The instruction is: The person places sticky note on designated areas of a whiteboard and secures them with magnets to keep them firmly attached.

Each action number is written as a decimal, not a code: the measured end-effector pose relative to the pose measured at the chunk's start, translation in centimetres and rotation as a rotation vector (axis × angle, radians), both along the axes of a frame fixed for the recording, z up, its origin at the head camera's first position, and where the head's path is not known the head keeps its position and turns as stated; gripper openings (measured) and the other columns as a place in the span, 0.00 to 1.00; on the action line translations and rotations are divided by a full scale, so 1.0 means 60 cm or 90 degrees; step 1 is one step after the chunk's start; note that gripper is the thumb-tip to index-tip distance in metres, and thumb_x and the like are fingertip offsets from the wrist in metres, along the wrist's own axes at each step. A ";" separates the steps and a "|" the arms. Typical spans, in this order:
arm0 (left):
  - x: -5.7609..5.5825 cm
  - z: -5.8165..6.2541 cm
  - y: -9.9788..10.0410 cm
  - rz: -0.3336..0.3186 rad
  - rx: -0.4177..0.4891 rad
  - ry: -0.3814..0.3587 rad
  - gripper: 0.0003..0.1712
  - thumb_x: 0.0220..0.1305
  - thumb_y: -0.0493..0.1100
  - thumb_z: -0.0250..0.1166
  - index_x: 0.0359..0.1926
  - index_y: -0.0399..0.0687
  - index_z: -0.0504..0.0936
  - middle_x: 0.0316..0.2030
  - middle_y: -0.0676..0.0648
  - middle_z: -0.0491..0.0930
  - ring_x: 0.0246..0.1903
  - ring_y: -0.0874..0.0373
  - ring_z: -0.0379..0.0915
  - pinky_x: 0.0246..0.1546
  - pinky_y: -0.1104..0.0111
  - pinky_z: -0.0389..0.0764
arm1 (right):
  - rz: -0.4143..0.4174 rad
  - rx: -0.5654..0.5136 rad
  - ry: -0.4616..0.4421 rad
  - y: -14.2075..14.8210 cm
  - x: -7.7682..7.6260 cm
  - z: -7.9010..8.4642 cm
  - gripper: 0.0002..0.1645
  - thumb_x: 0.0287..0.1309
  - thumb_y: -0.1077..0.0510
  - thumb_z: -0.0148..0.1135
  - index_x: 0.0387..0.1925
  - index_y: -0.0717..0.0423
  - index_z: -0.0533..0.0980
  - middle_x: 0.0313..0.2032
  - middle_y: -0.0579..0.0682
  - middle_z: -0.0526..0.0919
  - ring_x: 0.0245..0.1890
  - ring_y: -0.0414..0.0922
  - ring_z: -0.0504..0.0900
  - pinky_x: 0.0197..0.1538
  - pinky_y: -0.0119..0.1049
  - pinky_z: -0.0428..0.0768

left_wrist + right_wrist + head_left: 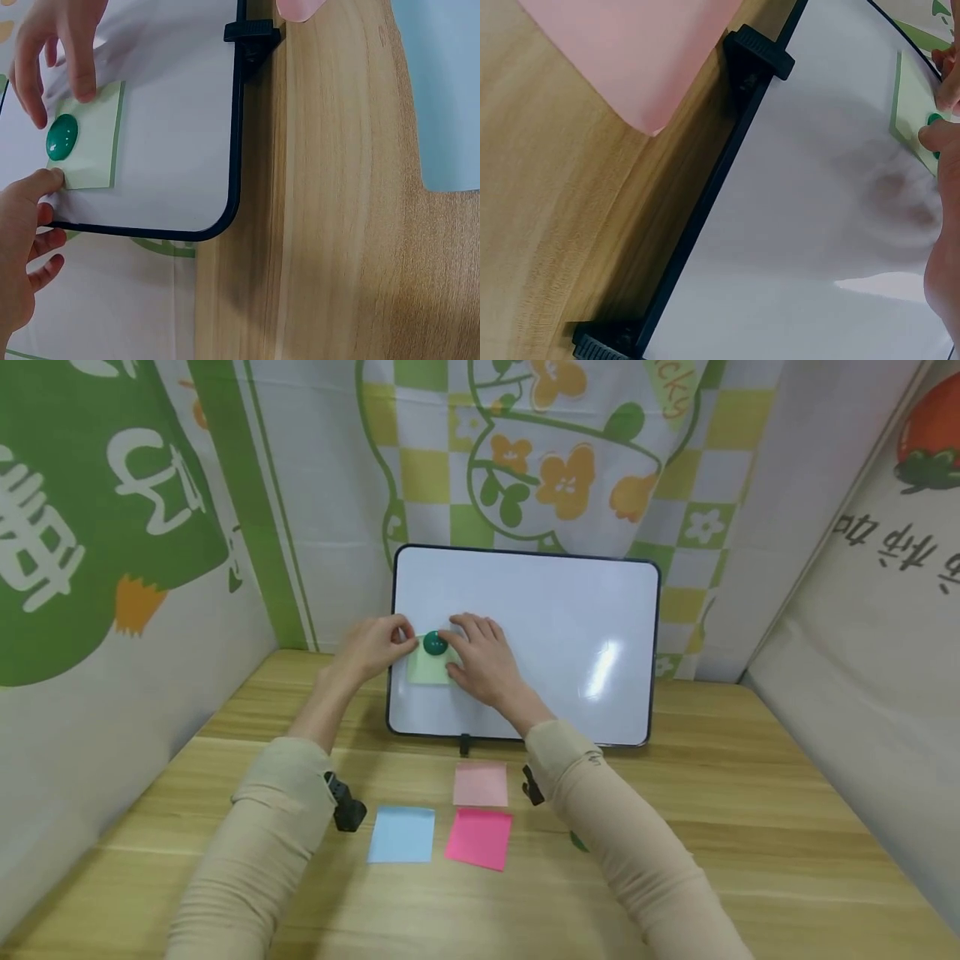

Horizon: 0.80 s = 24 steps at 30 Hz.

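1. Beige sleeves (pixel 258 835) lie nearest the head camera. Beyond them, the fingers of the left hand (pixel 371 647) and the right hand (pixel 483 660) flank a pale green note (pixel 429 671) on a whiteboard (pixel 570 627). A green dome (pixel 434 643) sits on the note, between both sets of fingertips. Right-hand fingers: spread, not clenched. Nearer the camera than the fingers, on the table (pixel 750 827), lie a light pink note (pixel 481 783), a bright pink note (pixel 480 839) and a blue note (pixel 402 835).

2. Left wrist view: the left thumb rests on one corner of the pale green note — whether the fingers pinch the paper cannot be told. Right-hand fingertips stand across the green dome from this thumb, loosely extended.

3. Right wrist view: the right thumb hides part of the green dome. Well apart from the fingers, a black foot (pixel 754 56) and a second foot (pixel 604 345) sit on the whiteboard's lower edge.
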<state>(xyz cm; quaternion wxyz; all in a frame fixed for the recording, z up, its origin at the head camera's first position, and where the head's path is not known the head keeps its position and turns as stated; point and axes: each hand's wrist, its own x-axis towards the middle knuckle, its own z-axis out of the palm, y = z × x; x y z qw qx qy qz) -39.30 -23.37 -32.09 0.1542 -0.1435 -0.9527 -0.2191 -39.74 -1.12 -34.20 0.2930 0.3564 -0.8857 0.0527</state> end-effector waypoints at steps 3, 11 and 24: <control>0.000 0.000 -0.002 0.003 0.001 0.004 0.12 0.68 0.49 0.63 0.42 0.45 0.82 0.30 0.45 0.80 0.29 0.53 0.72 0.30 0.65 0.70 | 0.000 0.004 -0.001 0.004 0.000 -0.002 0.30 0.63 0.48 0.64 0.65 0.47 0.72 0.68 0.52 0.68 0.71 0.51 0.63 0.73 0.49 0.59; 0.002 0.000 -0.002 0.006 0.000 0.003 0.12 0.69 0.50 0.62 0.43 0.46 0.82 0.30 0.45 0.80 0.28 0.53 0.72 0.28 0.65 0.70 | 0.012 -0.003 -0.009 0.006 0.002 -0.006 0.32 0.64 0.45 0.64 0.66 0.47 0.70 0.70 0.51 0.67 0.73 0.51 0.61 0.75 0.52 0.57; 0.006 -0.004 0.002 0.000 -0.018 0.021 0.15 0.71 0.51 0.59 0.49 0.47 0.81 0.29 0.46 0.79 0.25 0.54 0.70 0.26 0.65 0.69 | 0.022 -0.031 -0.033 0.020 0.015 -0.013 0.34 0.64 0.41 0.63 0.68 0.48 0.69 0.70 0.53 0.66 0.75 0.53 0.58 0.75 0.53 0.55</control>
